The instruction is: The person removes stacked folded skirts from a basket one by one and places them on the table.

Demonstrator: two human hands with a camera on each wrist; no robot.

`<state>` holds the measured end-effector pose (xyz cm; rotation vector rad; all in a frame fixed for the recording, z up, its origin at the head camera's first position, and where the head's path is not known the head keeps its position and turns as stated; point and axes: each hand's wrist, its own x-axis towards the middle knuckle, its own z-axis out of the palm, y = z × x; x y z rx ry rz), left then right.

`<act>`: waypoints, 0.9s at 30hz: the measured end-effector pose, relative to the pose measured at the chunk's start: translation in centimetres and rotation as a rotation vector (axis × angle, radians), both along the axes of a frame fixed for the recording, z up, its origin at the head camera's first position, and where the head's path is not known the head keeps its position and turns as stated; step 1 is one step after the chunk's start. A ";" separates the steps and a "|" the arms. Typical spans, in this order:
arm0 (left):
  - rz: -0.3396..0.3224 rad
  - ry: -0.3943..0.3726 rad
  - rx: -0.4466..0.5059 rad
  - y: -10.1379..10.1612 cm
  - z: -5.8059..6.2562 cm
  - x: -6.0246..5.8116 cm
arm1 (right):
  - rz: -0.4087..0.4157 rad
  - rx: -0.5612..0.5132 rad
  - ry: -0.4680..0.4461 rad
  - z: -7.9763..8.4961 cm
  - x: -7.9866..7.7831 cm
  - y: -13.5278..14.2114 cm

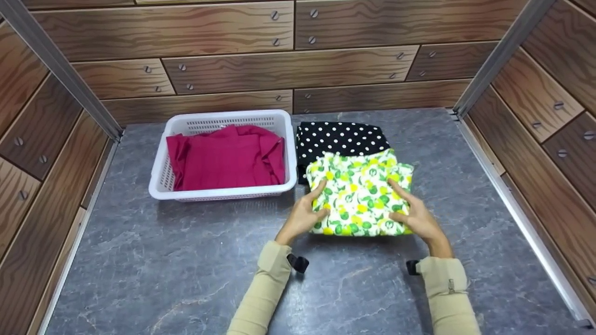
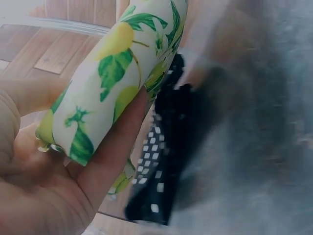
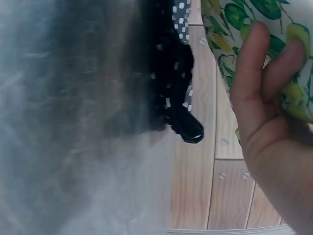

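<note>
Both hands hold a folded white garment (image 1: 358, 195) printed with yellow lemons and green leaves. My left hand (image 1: 305, 214) grips its left side, thumb on top; in the left wrist view the fingers reach under the folded edge (image 2: 112, 73). On the opposite side, my right hand (image 1: 416, 216) pinches it between a thumb above and fingers (image 3: 249, 73) against its underside. Behind it lies a folded black cloth with white dots (image 1: 342, 137), its front partly covered by the lemon print in the head view. Both wrist views show the lemon garment raised above the dotted cloth.
A white plastic basket (image 1: 156, 179) with slotted walls stands left of the dotted cloth. Inside it lies a folded magenta garment (image 1: 228, 160). The grey marbled tabletop (image 1: 195, 265) is bounded by wood-patterned panels (image 1: 228, 70) at the back and sides, with metal rails (image 1: 526, 223) along them.
</note>
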<state>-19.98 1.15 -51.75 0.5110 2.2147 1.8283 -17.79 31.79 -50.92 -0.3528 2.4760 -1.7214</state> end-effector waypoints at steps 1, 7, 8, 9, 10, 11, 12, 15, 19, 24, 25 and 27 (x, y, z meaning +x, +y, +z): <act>-0.001 -0.013 -0.005 0.0 -0.4 0.1 | 0.008 0.008 -0.016 -0.3 0.1 0.0; -0.021 -0.067 -0.054 -0.1 -1.9 0.2 | 0.052 0.025 -0.125 -1.4 0.3 -0.2; -0.026 -0.081 -0.059 -0.1 -2.1 0.1 | 0.054 0.034 -0.147 -1.4 0.2 -0.2; -0.033 -0.098 -0.061 -0.1 -2.2 0.1 | 0.057 0.042 -0.170 -1.5 0.1 -0.2; -0.037 -0.110 -0.069 -0.2 -2.4 -0.1 | 0.058 0.051 -0.194 -1.5 0.0 -0.2; -0.039 -0.119 -0.079 -0.2 -2.6 -0.1 | 0.061 0.067 -0.210 -1.6 -0.1 -0.3; -0.043 -0.128 -0.087 -0.3 -2.8 -0.2 | 0.066 0.071 -0.226 -1.6 -0.2 -0.3; -0.045 -0.138 -0.114 -0.3 -3.2 -0.6 | 0.070 0.086 -0.241 -2.0 -0.6 -0.4; -0.037 -0.136 -0.131 -0.3 -3.2 -1.4 | 0.050 0.117 -0.229 -2.7 -1.5 -0.5; -0.009 -0.126 -0.190 -0.2 -3.0 -2.7 | 0.026 0.137 -0.224 -3.4 -3.0 -0.8; -0.004 -0.122 -0.200 -0.2 -3.1 -3.0 | 0.025 0.135 -0.223 -3.5 -3.3 -0.8; 0.008 -0.097 -0.224 -0.1 -3.1 -3.5 | 0.020 0.144 -0.211 -3.6 -4.0 -0.8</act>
